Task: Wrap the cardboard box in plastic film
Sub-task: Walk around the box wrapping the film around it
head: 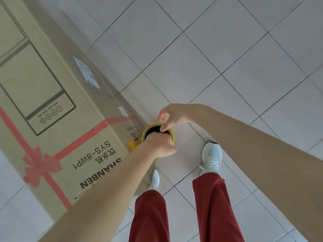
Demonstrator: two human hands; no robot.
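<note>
Red trousers [215, 206] and white shoes [211, 154] at bottom of view, person standing on the tiled floor [227, 58] right at the box corner. Both arms reach forward and down. Left hand [160, 146] is clamped on the near side of the film roll [143, 135], fingers curled over its rim. The roll is seen end-on: yellow ring, dark hollow core, held just beside the box's near vertical edge, low down. Can't tell if roll touches box. Right hand [174, 116] is on the far side of the roll, forefinger hooked over the rim into the core, thumb above it, other fingers curled. Cardboard box [52, 84] fills the left of the view, tall, standing on the floor. It has a pink ribbon-and-bow print [40, 165], a line drawing of an appliance, "SHANBEN SYS-8WP1" lettering and a white label [86, 72] on the side face. Pale grey tiles with dark grout beyond.
</note>
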